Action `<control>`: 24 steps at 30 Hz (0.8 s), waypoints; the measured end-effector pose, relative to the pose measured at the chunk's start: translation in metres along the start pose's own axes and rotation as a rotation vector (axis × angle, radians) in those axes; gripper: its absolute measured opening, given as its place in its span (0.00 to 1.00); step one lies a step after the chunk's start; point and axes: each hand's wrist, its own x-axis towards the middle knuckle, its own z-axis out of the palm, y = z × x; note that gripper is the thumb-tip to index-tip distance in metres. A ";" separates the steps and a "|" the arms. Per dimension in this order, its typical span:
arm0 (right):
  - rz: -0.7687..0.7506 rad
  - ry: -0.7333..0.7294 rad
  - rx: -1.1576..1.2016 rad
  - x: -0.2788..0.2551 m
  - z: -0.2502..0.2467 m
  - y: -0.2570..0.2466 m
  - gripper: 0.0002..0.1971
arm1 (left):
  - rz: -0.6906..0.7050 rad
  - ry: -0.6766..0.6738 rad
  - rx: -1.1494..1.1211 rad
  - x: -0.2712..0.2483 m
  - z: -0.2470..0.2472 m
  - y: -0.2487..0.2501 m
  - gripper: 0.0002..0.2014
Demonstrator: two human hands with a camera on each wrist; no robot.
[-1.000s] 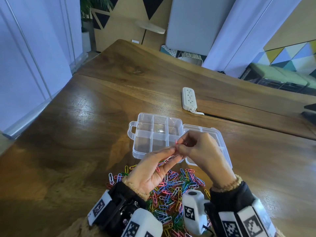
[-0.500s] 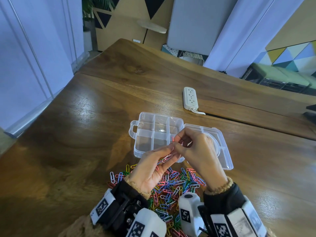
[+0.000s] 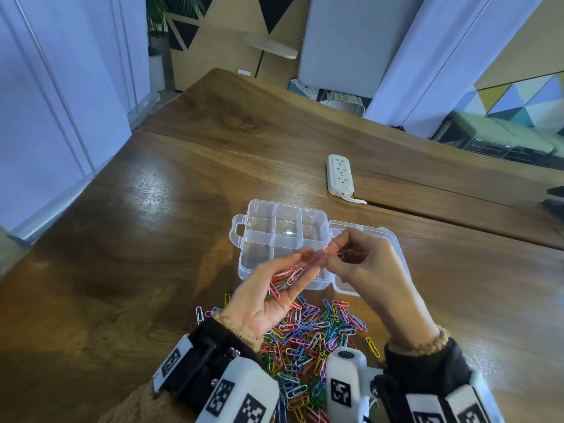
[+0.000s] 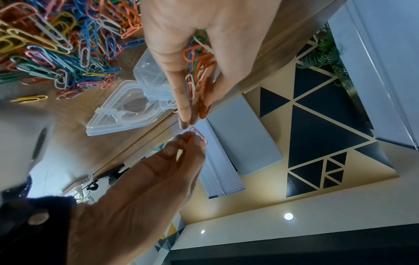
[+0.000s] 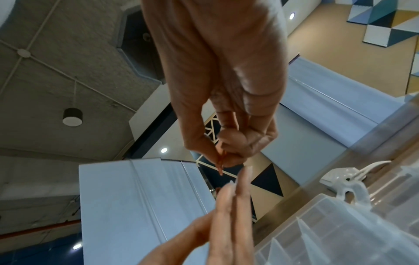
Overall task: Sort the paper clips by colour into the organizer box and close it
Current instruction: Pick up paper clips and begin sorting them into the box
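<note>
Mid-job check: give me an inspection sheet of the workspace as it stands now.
Surface: wooden table, glossy.
Job's things: clear organizer box open, visible compartments look empty, lid laid to its right; mixed-colour paper clip pile in front of it.
Clutter: nothing seen.
Grippers: left hand holds a bunch of clips; right hand pinches one red clip.
Cables: white power strip behind the box, short lead showing.
Surroundings: white panels, patterned wall, plant.
</note>
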 end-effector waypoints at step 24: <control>-0.078 -0.074 -0.677 0.042 0.003 0.011 0.11 | 0.034 -0.011 -0.071 0.005 -0.010 0.010 0.17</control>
